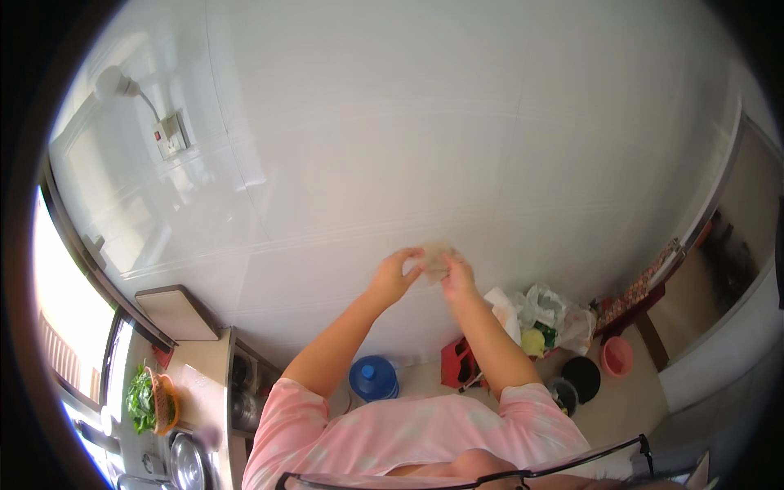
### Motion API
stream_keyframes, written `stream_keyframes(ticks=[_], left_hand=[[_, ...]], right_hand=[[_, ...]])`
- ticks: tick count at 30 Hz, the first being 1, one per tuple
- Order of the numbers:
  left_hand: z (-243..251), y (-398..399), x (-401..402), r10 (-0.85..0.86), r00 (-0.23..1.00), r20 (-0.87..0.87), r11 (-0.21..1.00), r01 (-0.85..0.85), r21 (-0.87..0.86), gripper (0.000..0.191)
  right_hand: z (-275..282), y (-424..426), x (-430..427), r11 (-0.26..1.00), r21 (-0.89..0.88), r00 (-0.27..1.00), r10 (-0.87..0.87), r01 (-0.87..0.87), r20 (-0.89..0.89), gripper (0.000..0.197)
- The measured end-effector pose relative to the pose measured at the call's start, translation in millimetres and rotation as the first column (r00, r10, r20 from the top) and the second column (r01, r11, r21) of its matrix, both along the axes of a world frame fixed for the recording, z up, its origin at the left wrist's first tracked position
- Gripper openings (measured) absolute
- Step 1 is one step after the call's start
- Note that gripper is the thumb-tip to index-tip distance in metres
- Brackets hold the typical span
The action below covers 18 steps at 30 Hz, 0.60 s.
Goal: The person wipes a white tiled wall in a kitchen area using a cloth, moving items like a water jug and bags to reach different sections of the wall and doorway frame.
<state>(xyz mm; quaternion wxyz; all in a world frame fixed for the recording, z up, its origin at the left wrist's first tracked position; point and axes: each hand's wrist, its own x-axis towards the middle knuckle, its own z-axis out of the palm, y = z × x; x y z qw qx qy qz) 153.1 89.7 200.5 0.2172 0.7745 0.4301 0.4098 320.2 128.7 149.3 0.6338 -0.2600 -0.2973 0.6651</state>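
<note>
Both arms reach forward towards a pale, glossy wall panel. A small beige cloth (pixel 436 260) is held between my hands, slightly blurred. My left hand (pixel 401 275) pinches its left edge between thumb and fingers, with a gap showing inside the curled fingers. On the cloth's right side, my right hand (pixel 458 275) grips it with the thumb on the near face. Whether the cloth touches the wall cannot be told.
At the left, a counter (pixel 193 383) bears a basket of leafy greens (pixel 147 401). A blue water jug (pixel 373 378) stands on the floor below. Plastic bags (pixel 545 309), a black round container (pixel 580 380) and a pink basin (pixel 616 356) lie right. A switched socket (pixel 169 136) is on the wall.
</note>
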Motion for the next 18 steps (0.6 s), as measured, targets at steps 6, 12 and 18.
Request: stream_keyframes(ticks=[6,12,18], left_hand=[[46,59,-22,0.565,0.822,0.062,0.641,-0.486,0.594,0.057],[39,107,-41,0.809,0.588,0.001,0.433,-0.598,0.674,0.068],[26,122,-50,0.84,0.54,-0.05,0.405,-0.565,0.719,0.073]], right_hand=[[114,48,65,0.74,0.419,0.808,-0.588,0.526,0.025,0.053],[181,133,89,0.326,0.849,0.366,-0.915,0.417,0.171,0.057],[187,157,44,0.024,0.981,-0.232,-0.97,0.194,0.069,0.073]])
